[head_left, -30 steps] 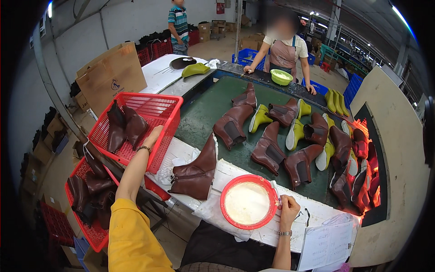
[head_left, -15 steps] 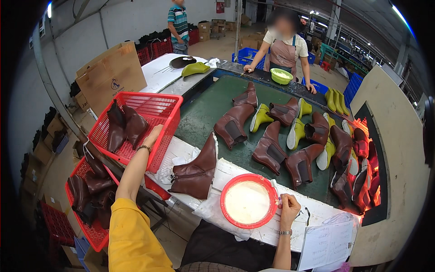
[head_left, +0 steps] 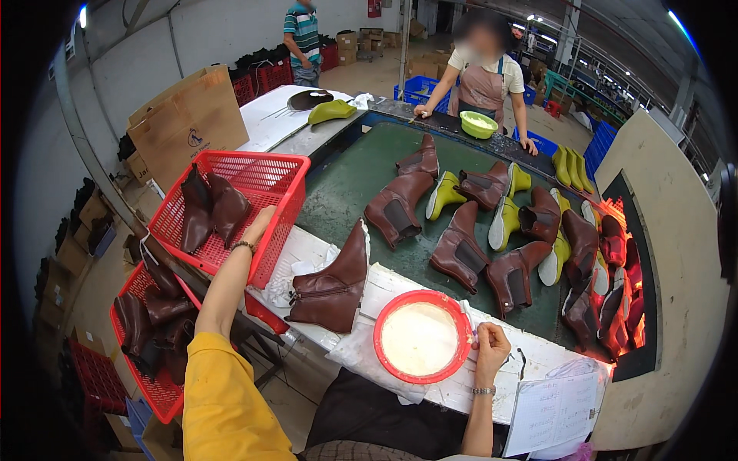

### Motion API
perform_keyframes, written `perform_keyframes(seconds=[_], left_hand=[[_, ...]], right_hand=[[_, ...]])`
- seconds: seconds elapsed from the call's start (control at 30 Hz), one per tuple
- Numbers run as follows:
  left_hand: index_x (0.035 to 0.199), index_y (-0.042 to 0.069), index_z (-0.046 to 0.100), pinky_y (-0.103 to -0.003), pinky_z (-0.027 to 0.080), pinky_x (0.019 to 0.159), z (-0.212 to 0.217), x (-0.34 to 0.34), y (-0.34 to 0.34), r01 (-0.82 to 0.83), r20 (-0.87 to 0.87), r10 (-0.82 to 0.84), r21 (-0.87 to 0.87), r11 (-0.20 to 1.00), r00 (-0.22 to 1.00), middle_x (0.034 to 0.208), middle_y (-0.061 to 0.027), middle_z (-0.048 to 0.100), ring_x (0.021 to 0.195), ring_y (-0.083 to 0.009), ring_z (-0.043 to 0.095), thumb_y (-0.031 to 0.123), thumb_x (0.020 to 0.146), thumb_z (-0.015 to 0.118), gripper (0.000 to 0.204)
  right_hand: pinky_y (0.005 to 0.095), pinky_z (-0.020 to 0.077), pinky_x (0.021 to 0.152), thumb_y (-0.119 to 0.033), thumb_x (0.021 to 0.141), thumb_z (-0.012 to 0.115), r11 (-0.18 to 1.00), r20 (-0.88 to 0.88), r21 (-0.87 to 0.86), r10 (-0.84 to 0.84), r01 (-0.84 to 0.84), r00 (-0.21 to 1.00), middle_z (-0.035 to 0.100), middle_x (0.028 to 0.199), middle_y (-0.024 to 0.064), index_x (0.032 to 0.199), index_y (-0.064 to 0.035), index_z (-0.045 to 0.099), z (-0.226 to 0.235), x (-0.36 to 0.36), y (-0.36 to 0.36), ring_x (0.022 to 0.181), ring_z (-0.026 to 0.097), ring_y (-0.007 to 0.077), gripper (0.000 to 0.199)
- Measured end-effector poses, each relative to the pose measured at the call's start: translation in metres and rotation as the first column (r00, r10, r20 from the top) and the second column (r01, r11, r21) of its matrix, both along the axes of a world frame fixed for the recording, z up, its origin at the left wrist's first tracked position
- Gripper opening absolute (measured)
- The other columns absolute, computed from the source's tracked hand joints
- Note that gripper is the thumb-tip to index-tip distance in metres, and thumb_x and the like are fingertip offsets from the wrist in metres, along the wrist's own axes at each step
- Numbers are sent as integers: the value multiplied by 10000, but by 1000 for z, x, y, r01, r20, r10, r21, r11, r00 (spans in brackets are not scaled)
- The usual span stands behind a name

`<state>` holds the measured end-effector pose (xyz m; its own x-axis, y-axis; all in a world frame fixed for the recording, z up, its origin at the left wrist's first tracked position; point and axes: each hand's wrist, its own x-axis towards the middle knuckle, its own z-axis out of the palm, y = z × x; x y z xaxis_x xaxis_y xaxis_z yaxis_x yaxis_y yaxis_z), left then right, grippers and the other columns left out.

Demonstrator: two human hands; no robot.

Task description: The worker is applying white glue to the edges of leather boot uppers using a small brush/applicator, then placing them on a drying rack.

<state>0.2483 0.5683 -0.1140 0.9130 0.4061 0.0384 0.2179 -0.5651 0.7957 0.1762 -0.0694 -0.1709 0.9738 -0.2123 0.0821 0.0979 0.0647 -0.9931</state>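
Note:
My left hand (head_left: 260,224) reaches into a red plastic basket (head_left: 286,223), by its right wall; its fingertips are hidden, so its grip is unclear. Two brown ankle boots (head_left: 197,211) lie in that basket, left of the hand. My right hand (head_left: 493,346) is closed in a pinch on the thin handle of a brush (head_left: 467,313), beside the rim of a red bowl (head_left: 382,355) of creamy white paste. Between the basket and bowl a brown zip boot (head_left: 332,288) stands on the white ledge with its pale-edged sole turned right, touched by neither hand.
More brown boots (head_left: 460,250) and lime-green shoe forms (head_left: 444,197) lie on a green conveyor (head_left: 338,192) leading to a glowing heater opening (head_left: 634,300) at right. Across it stands a co-worker (head_left: 483,84) near a green bowl (head_left: 478,125). Written sheets (head_left: 550,419) hang at front right.
The view has shifted slightly. Both my hands stay almost where they were, the left by the basket wall and the right at the bowl. The striped-shirted person in the background has moved an arm.

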Motion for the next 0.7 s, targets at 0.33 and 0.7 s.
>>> perform_keyframes(seconds=[0.33,0.7], left_hand=[[926,-4,667,-376,438,618,-1,0,2,-22,-31,19,-83,996,999,832,-69,653,684,-185,566,366,950,458,426],[1051,27,696,-386,488,808,-4,2,10,-35,-207,-20,-261,965,978,950,-92,684,880,-158,592,337,1045,428,410]], right_hand=[[171,490,506,-44,951,711,996,8,86,25,-25,1000,665,807,-8,988,-29,658,5,0,2,630,580,23,67],[167,480,502,-53,954,708,997,17,71,28,-29,999,674,813,-6,988,-23,659,0,1,0,628,580,21,67]])
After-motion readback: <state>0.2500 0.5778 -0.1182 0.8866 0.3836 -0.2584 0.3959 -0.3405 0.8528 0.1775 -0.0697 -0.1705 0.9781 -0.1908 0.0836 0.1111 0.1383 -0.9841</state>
